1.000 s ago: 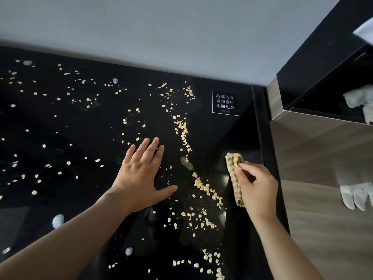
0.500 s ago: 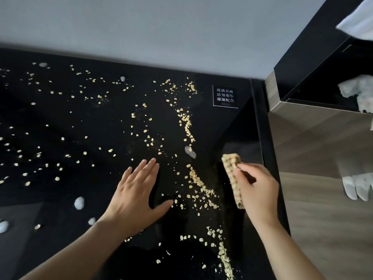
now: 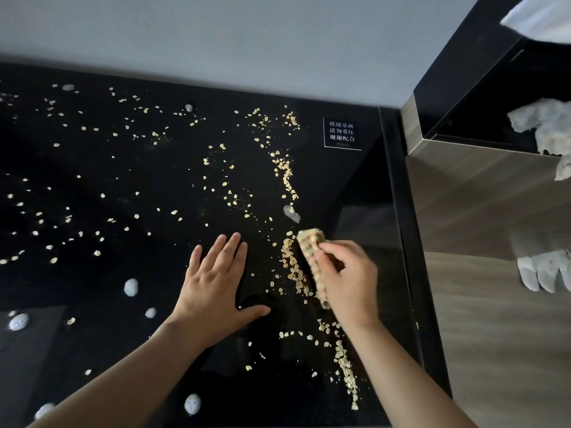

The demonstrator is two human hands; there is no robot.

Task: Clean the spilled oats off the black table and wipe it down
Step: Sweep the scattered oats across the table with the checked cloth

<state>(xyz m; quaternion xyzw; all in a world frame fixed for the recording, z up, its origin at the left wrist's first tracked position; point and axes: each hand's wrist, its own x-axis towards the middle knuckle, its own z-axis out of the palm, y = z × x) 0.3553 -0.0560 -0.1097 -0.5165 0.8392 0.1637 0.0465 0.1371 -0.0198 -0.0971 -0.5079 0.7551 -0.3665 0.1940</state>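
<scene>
Spilled oats (image 3: 285, 171) lie scattered over the glossy black table (image 3: 102, 168), thickest in a line running from the back down to the front right. My right hand (image 3: 347, 282) grips a folded yellow-green checked cloth (image 3: 312, 251) and presses its edge on the table against a heap of oats (image 3: 292, 267). My left hand (image 3: 216, 282) rests flat on the glass just left of that heap, fingers spread, holding nothing.
Several white foam blobs (image 3: 131, 287) dot the table. A small label with white characters (image 3: 342, 133) sits at the back right. A wood-and-black cabinet (image 3: 482, 211) stands against the table's right edge, and a grey wall (image 3: 247, 41) runs behind.
My right hand has pushed the cloth leftward, bunching oats into a denser heap along its edge. My left hand stays flat on the glass. The view has shifted slightly.
</scene>
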